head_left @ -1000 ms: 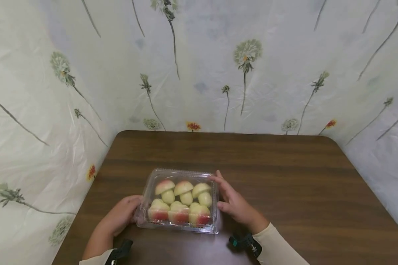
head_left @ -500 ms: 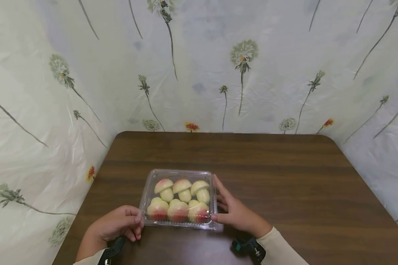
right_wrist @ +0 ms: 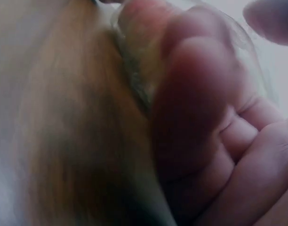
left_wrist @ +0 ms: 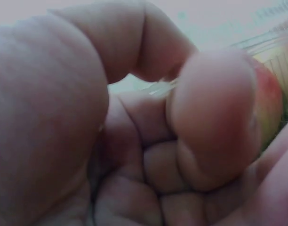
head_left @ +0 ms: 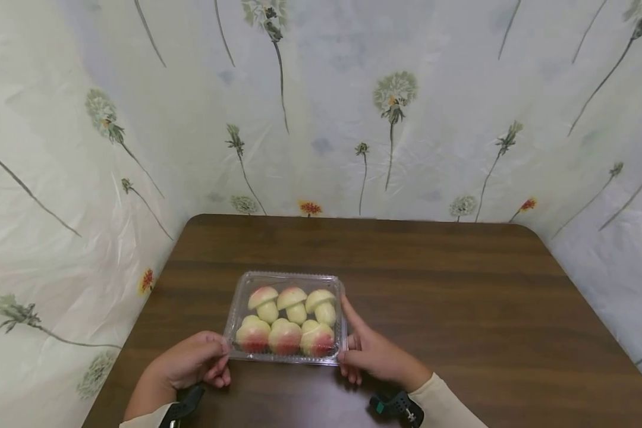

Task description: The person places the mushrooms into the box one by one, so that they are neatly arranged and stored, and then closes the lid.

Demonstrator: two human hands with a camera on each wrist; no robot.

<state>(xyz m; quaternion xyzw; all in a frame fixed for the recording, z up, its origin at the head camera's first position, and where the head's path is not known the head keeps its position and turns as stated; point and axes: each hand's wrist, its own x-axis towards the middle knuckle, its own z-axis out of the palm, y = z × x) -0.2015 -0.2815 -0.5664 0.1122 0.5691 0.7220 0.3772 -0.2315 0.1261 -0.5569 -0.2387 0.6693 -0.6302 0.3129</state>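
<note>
A clear plastic clamshell box (head_left: pixel 289 276) lies in front of me in the head view, its lid down. Inside, a back row of mushroom-shaped buns (head_left: pixel 292 300) stands behind a front row of yellow buns with red blush (head_left: pixel 285 337). My left hand (head_left: pixel 188 361) pinches the box's front left corner between thumb and curled index finger. At the front right corner my right hand (head_left: pixel 383 355) pinches the rim; its index finger reaches up along the right side. In the right wrist view, the thumb (right_wrist: pixel 191 103) covers part of the corner.
The dark brown wooden table (head_left: pixel 449 285) extends behind and to the right of the box. A pale plastic sheet (head_left: pixel 321 89) printed with dandelions hangs around the back and sides. Black wrist straps (head_left: pixel 398 409) sit by both cuffs.
My left hand has slid from the box's left side to its front left corner. The right hand has come down to the front right corner. The box has shifted slightly away and left.
</note>
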